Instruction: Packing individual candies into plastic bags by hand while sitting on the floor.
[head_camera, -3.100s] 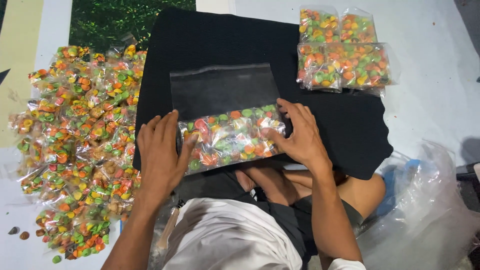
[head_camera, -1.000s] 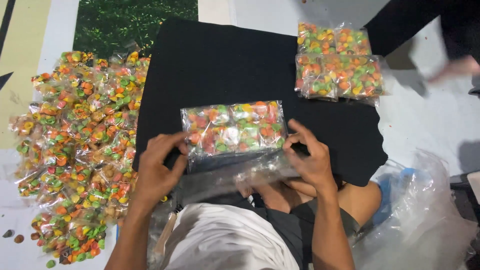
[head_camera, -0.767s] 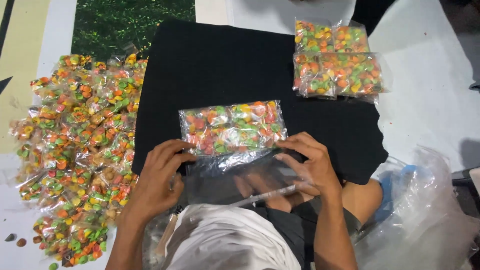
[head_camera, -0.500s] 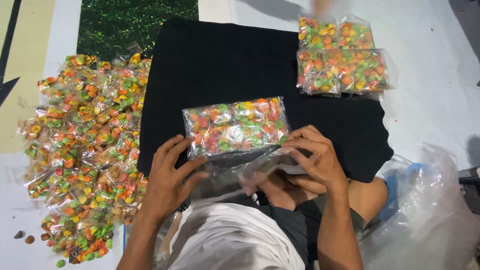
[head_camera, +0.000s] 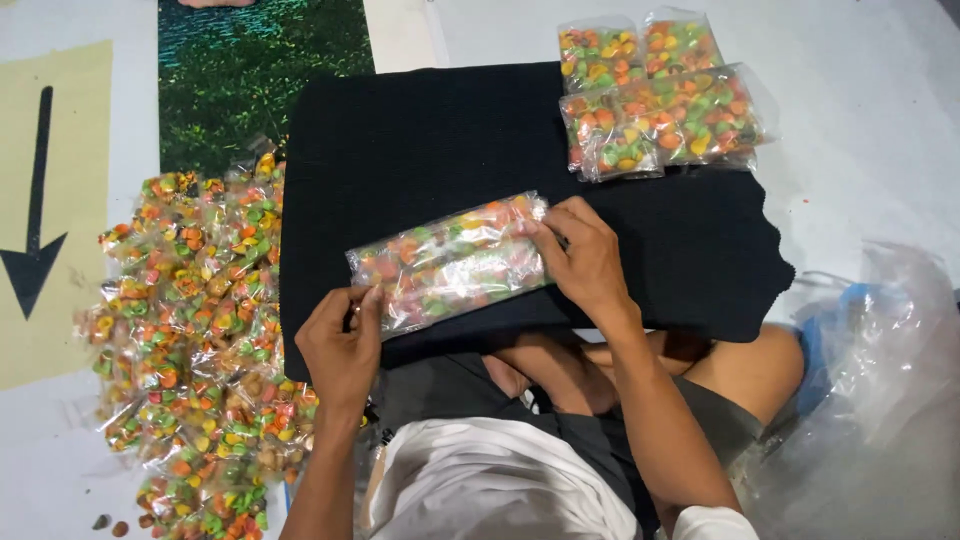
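Centrally, clear candy packet (head_camera: 450, 262) lay over black cloth (head_camera: 460, 140), left hand (head_camera: 342, 345) and right hand (head_camera: 585, 262) pinching its ends.

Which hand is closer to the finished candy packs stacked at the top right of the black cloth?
The right hand. It grips the bag of candies at its right end, below the finished packs. The left hand holds the bag's far left end.

A: Illumination even and fairly bright, from overhead; the pale floor (head_camera: 880, 130) reads almost washed out at upper right.

B: Shadows soft and short (darkest under the arms). The black cloth (head_camera: 450, 140) keeps little texture. Small glints on the clear packet (head_camera: 450, 262); slight softness on the candy pile (head_camera: 190, 330) toward the left edge.
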